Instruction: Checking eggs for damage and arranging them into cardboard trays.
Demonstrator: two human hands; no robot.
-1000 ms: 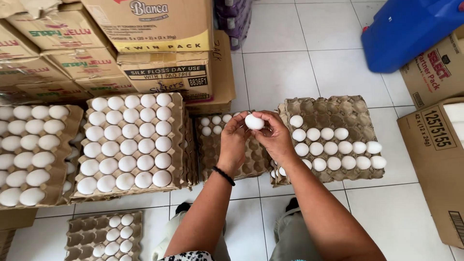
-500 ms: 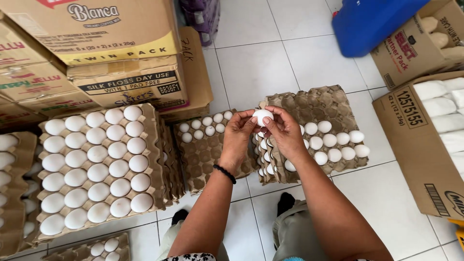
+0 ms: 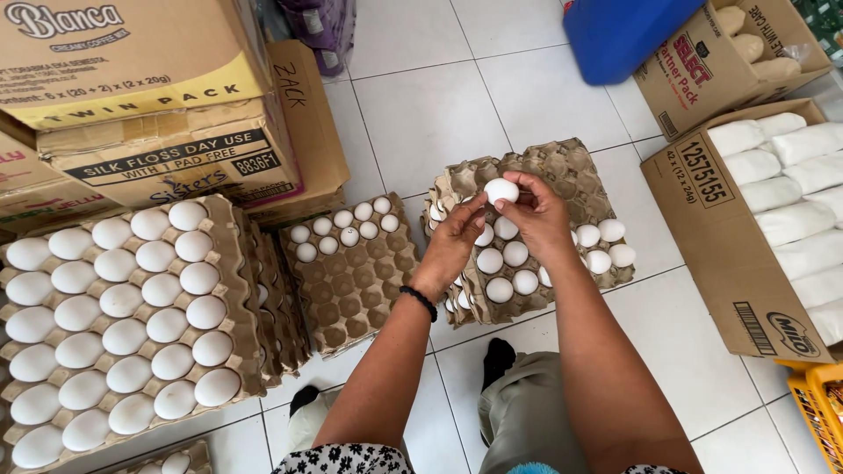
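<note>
Both my hands hold one white egg [image 3: 501, 190] over a grey pulp egg tray [image 3: 571, 167] on the tiled floor. My left hand [image 3: 457, 241], with a black band at the wrist, touches the egg from the left. My right hand [image 3: 534, 213] pinches it from the right. That tray holds several white eggs [image 3: 514, 254] and sits on a stack of trays. A second tray [image 3: 351, 281] to the left has several small eggs along its far edge. A full tray of large white eggs [image 3: 123, 316] lies at the far left.
Stacked cardboard boxes [image 3: 158, 114] stand at the back left. An open box of white packets [image 3: 773, 211] is at the right, a box of pale packets [image 3: 729, 53] and a blue container [image 3: 623, 31] behind it. A yellow crate corner [image 3: 817, 404] shows lower right. My feet [image 3: 500, 355] are below.
The view has shifted, so trays sit further right in frame. My hands still hold the egg between them, turned slightly over the right tray.
</note>
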